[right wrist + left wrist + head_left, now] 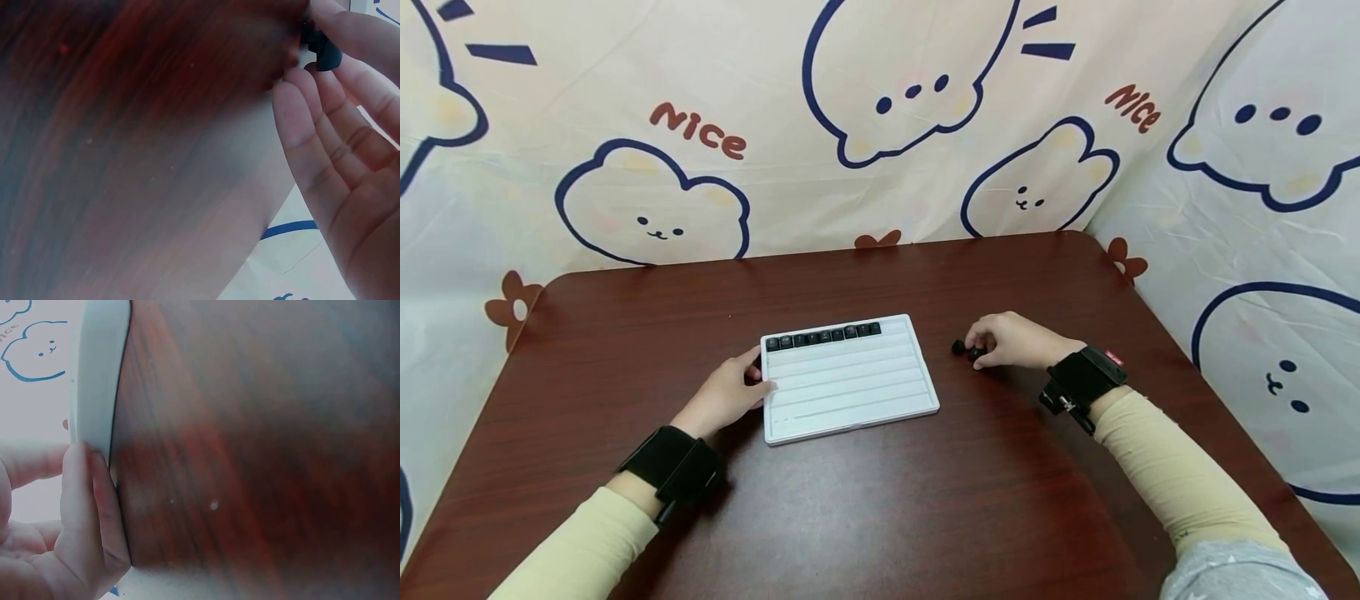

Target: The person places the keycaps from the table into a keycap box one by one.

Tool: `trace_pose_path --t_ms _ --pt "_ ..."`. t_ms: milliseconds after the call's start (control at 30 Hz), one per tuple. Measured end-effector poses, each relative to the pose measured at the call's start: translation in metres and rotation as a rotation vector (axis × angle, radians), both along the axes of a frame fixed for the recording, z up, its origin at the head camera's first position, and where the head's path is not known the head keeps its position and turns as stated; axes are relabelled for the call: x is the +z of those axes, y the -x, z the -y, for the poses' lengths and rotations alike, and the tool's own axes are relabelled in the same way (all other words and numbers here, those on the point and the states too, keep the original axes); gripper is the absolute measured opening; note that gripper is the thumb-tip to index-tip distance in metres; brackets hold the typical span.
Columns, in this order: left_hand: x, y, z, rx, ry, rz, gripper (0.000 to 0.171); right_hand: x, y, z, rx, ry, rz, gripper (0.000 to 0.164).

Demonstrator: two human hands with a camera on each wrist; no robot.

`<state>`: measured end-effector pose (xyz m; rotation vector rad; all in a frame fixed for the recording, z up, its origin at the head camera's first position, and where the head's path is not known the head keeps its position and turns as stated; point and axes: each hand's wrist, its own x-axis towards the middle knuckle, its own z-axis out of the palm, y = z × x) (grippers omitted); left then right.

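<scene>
A white ridged tray [850,382] lies on the table, with a row of several small black keycaps [824,337] along its far edge. My left hand [721,398] grips the tray's left side, thumb over the rim; the left wrist view shows fingers against its pale edge [97,381]. Right of the tray, my right hand [1021,340] pinches a black keycap [328,55] between thumb and fingers, low over the tabletop. One loose black keycap [958,347] lies just left of those fingertips. The curled fingers partly hide what is beneath them.
The dark brown wooden table [880,517] reaches back to a cartoon-printed cloth [790,200], which also hangs along both sides. A black strap [673,462] wraps the left wrist, another strap [1084,379] the right.
</scene>
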<state>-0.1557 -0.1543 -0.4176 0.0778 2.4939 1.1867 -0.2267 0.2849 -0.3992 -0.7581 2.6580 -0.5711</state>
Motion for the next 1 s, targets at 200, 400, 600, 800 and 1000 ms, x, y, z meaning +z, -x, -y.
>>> trace_pose_path --t_ms 200,400,600,800,1000 --pt "-0.0008 0.0000 0.0002 0.000 0.006 0.000 0.072 -0.0003 -0.0003 -0.0025 0.019 0.008 0.007 0.022" --pt "-0.0006 -0.0004 0.0001 0.001 0.006 0.003 0.072 0.0019 -0.0023 -0.0036 0.038 0.025 0.026 0.021" --pt "-0.0002 0.0001 -0.0004 0.006 -0.014 0.001 0.072 0.0004 -0.0015 -0.0045 0.050 0.019 0.003 0.015" --pt "-0.0011 -0.0001 -0.0002 0.011 -0.004 0.001 0.072 -0.0003 -0.0005 -0.0056 0.049 0.023 0.023 0.021" --pt "-0.0010 0.0001 0.0000 0.013 -0.010 -0.005 0.072 0.0006 -0.0005 -0.0055 0.063 0.015 0.031 0.024"
